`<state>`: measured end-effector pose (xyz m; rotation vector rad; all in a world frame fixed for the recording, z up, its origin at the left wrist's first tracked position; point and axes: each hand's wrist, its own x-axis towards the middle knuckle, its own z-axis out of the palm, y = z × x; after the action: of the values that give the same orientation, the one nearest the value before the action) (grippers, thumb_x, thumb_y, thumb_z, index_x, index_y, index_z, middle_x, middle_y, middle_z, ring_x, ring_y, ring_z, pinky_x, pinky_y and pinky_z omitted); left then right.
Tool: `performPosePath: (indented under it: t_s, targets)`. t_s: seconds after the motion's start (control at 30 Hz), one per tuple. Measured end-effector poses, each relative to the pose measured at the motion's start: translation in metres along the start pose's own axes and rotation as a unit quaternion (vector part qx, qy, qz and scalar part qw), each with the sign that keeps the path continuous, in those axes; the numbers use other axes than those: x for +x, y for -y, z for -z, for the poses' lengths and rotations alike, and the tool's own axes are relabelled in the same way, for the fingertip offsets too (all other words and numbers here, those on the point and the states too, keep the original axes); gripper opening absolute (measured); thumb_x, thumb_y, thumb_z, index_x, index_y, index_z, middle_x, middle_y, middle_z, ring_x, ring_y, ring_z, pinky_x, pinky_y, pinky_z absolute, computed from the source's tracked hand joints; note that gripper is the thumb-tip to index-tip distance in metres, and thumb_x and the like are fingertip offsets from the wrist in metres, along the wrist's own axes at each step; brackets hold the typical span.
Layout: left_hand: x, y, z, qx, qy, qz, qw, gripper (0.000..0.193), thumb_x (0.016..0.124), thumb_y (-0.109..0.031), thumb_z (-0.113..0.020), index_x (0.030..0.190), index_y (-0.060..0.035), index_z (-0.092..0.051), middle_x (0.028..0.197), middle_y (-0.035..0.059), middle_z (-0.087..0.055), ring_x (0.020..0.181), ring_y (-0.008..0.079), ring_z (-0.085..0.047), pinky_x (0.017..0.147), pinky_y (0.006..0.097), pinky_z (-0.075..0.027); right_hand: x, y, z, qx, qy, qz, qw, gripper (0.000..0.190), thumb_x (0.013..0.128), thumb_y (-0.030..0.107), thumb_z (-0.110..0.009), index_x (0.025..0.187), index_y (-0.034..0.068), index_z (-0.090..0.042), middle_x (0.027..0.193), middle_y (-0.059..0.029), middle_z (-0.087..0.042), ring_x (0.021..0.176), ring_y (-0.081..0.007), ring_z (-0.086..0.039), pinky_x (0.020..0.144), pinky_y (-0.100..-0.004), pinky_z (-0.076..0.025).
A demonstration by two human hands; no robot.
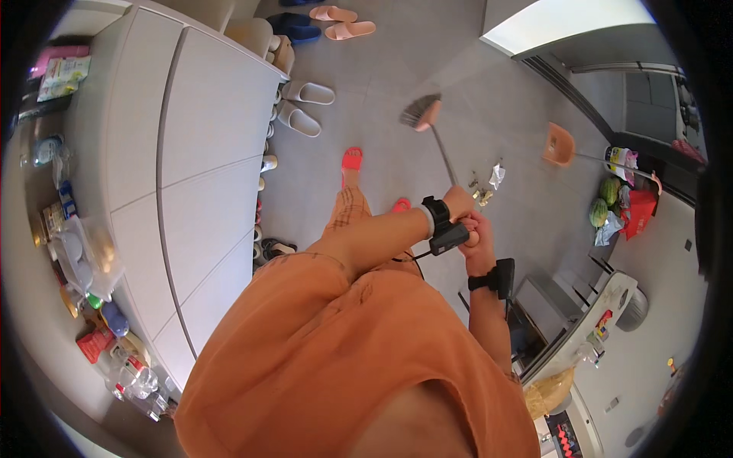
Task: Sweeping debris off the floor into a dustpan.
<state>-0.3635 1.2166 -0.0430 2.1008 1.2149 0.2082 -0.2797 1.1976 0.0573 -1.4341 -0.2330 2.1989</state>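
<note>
A long-handled broom (443, 150) slants across the view, its peach head and dark bristles resting on or just above the floor ahead of me. My left hand (458, 203) grips the handle lower down. Close against it, my right hand (480, 235) is wrapped around the peach-coloured top end. Beyond my hands lies a small heap of crumpled scraps (485, 197), with a silvery wrapper (497, 176) next to it. A peach dustpan (558, 145) with a long handle is on the floor to the right, apart from the heap.
At left stands a pale cabinet (223, 103), with shoes along its base and beige slippers (309, 93) in front. Watermelons (599, 212) and a red bag (638, 212) sit by the right wall. A cluttered table (621, 286) is at lower right. Pink slides (349, 30) lie farther ahead.
</note>
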Motion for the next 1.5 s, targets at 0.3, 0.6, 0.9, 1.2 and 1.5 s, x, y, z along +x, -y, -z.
performPosePath:
  t_s: [0.3, 0.6, 0.9, 1.2, 1.5]
  targets:
    - [-0.024, -0.062, -0.014, -0.338, 0.0, 0.147, 0.93, 0.014, 0.066, -0.008, -0.052, 0.076, 0.0007, -0.057, 0.063, 0.0166, -0.057, 0.052, 0.0246, -0.058, 0.047, 0.0331, -0.046, -0.05, -0.02, 0.02, 0.183, -0.041, -0.041, 0.981, 0.018, 0.085, 0.01, -0.035, 0.069, 0.009, -0.043, 0.055, 0.0062, -0.036, 0.042, 0.0019, -0.035, 0.034, -0.0115, -0.028]
    - [-0.087, 0.051, -0.073, -0.442, -0.159, 0.158, 0.869, 0.013, 0.071, -0.007, -0.047, 0.077, 0.0027, -0.051, 0.063, 0.015, -0.054, 0.047, 0.0212, -0.056, 0.039, 0.0312, -0.045, 0.002, -0.051, -0.011, 0.255, 0.144, -0.217, 0.931, 0.018, 0.086, 0.012, -0.037, 0.069, 0.008, -0.042, 0.053, 0.0051, -0.037, 0.039, -0.0006, -0.033, 0.034, -0.0135, -0.03]
    - [-0.119, 0.018, -0.008, 0.052, 0.038, 0.148, 0.987, 0.019, 0.062, -0.026, -0.062, 0.057, -0.008, -0.059, 0.061, 0.013, -0.059, 0.057, 0.0246, -0.06, 0.049, 0.0373, -0.046, 0.031, -0.1, 0.01, 0.244, 0.129, -0.261, 0.925, 0.02, 0.084, 0.01, -0.038, 0.065, 0.012, -0.039, 0.049, 0.0067, -0.038, 0.039, -0.0007, -0.038, 0.036, -0.0137, -0.035]
    - [0.009, -0.07, -0.083, 0.04, 0.021, -0.02, 0.999, 0.01, 0.055, -0.016, -0.061, 0.058, -0.0065, -0.062, 0.061, 0.0151, -0.058, 0.058, 0.0302, -0.06, 0.046, 0.0375, -0.045, -0.048, -0.021, 0.107, 0.19, 0.045, -0.05, 0.979, 0.016, 0.083, -0.001, -0.033, 0.072, 0.003, -0.045, 0.057, 0.0054, -0.041, 0.043, 0.002, -0.037, 0.04, -0.0106, -0.033]
    - [0.068, -0.091, -0.061, -0.001, -0.012, -0.078, 0.997, 0.011, 0.058, -0.01, -0.058, 0.06, 0.0001, -0.06, 0.063, 0.0204, -0.058, 0.054, 0.0289, -0.06, 0.046, 0.0343, -0.046, -0.051, 0.027, 0.108, 0.275, -0.016, -0.029, 0.961, 0.019, 0.082, 0.005, -0.036, 0.064, 0.007, -0.042, 0.05, 0.0066, -0.036, 0.037, 0.0006, -0.034, 0.034, -0.0124, -0.03]
